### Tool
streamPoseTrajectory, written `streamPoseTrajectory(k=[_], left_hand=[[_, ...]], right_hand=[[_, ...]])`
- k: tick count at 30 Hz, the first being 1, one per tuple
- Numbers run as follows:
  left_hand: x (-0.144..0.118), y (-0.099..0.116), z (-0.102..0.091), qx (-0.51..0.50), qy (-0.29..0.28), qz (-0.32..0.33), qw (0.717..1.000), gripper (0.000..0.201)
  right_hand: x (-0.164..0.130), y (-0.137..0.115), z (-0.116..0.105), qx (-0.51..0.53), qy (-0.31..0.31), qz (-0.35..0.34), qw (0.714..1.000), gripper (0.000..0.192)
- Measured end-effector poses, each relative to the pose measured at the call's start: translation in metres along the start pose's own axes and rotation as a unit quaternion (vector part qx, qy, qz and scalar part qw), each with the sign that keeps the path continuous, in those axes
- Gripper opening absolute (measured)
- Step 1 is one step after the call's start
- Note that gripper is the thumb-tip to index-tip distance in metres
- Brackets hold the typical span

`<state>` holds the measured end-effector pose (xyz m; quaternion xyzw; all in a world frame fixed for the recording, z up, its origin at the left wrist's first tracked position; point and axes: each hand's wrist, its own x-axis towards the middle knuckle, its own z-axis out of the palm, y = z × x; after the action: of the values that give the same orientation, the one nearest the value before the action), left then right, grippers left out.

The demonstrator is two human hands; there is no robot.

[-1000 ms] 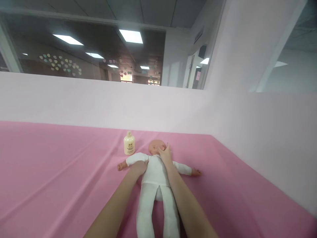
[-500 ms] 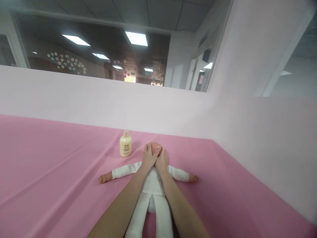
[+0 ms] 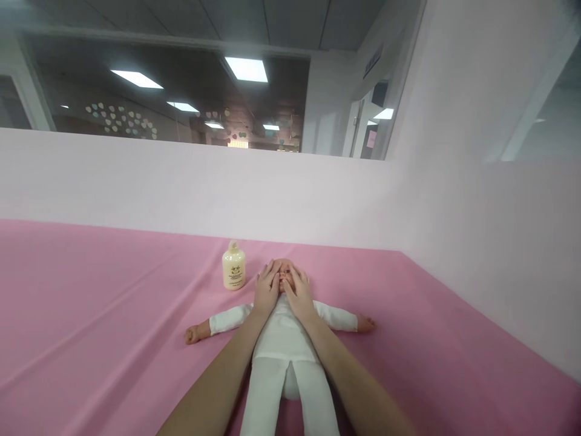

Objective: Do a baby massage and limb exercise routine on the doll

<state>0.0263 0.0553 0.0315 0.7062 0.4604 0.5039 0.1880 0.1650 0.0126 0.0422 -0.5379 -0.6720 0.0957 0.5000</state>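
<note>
Hands were flat and open on the doll's face: left hand [image 3: 266, 288] and right hand [image 3: 297, 292] cupped each cheek of the white-clothed baby doll [image 3: 282, 336], mid-frame. Cream lotion bottle [image 3: 233, 273] stood just left of its head on the pink cloth [image 3: 100, 315].

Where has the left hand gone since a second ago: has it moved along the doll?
Yes. The left hand moved from the doll's chest up to its face, nearer the bottle.

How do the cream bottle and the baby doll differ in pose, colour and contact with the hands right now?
The bottle stands upright; the doll lies flat on its back, arms spread. The bottle is cream-yellow; the doll wears white, with bare head and fists. The bottle is untouched, just left of the doll's head; the left hand and right hand both rest flat on the doll's face. Both sit on the pink cloth.
</note>
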Motion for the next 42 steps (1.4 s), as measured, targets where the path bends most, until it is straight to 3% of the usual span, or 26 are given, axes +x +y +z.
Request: streamPoseTrajectory(k=[5,9,11,13,18,21,23,28,33,36,39,42], left_hand=[[0.006,-0.013,0.010,-0.092,0.019,0.052,0.994,0.050],[0.011,-0.021,0.021,-0.130,0.013,-0.028,0.991,0.064],[0.013,-0.023,0.023,-0.133,0.011,-0.063,0.989,0.071],[0.014,-0.023,0.023,-0.133,0.009,-0.058,0.989,0.070],[0.015,-0.019,0.021,-0.136,-0.013,0.050,0.989,0.051],[0.015,-0.019,0.020,-0.137,-0.015,0.061,0.989,0.047],[0.015,-0.019,0.021,-0.141,-0.014,0.050,0.989,0.048],[0.015,-0.022,0.025,-0.138,-0.008,-0.012,0.990,0.063],[0.014,-0.023,0.026,-0.136,-0.001,-0.068,0.988,0.076],[0.015,-0.022,0.024,-0.141,-0.011,-0.021,0.990,0.063],[0.015,-0.020,0.022,-0.139,-0.022,0.037,0.989,0.049],[0.016,-0.019,0.021,-0.142,-0.025,0.049,0.988,0.046]], right_hand=[[0.008,0.022,0.005,0.046,-0.008,0.019,0.999,0.074],[0.013,0.036,0.006,0.033,-0.004,0.114,0.993,0.093],[0.014,0.039,0.006,0.029,-0.003,0.128,0.991,0.094],[0.014,0.039,0.004,0.028,-0.002,0.113,0.993,0.089],[0.013,0.031,-0.004,0.018,-0.031,0.001,0.999,0.068],[0.013,0.028,-0.007,0.023,-0.046,-0.018,0.999,0.065],[0.013,0.029,-0.007,0.032,-0.046,0.004,0.998,0.068],[0.013,0.035,-0.001,0.080,-0.032,0.134,0.987,0.091],[0.013,0.038,0.001,0.090,-0.037,0.157,0.983,0.103],[0.013,0.037,-0.001,0.094,-0.043,0.124,0.987,0.097],[0.014,0.035,-0.003,0.094,-0.058,0.041,0.993,0.080],[0.014,0.034,-0.004,0.102,-0.064,0.005,0.993,0.072]])
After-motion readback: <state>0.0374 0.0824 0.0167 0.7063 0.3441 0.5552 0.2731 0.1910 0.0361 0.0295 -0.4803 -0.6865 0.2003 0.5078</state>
